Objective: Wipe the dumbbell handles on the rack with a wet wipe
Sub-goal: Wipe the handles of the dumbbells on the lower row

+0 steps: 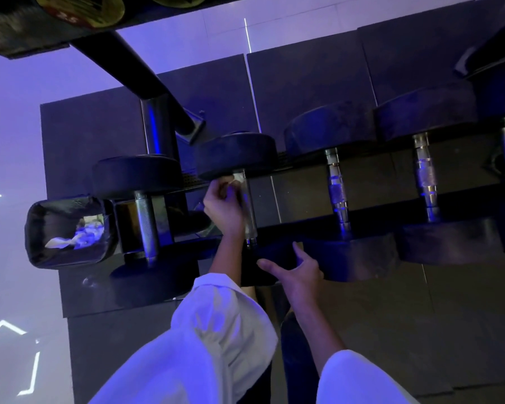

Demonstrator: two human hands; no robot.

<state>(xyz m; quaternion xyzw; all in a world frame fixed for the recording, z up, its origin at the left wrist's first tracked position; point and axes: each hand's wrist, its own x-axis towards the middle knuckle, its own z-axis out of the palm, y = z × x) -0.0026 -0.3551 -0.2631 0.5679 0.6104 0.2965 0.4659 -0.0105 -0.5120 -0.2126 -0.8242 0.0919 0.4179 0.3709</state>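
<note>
Several black dumbbells lie across the low rack [370, 217] in blue light. My left hand [222, 207] grips a crumpled white wet wipe [236, 179] and holds it against the far end of one dumbbell's metal handle [250, 211], just under its far head [236, 154]. My right hand [296, 269] rests with spread fingers on the near head of that same dumbbell. Bare steel handles show to the left [147, 225] and to the right [337, 191], [426, 179].
A small black bin [35, 228] with used wipes inside stands at the rack's left end. A dark slanted rack post [134, 65] and an upper shelf with dumbbells [79, 10] hang overhead. Dark floor mats lie beneath, pale floor at the left.
</note>
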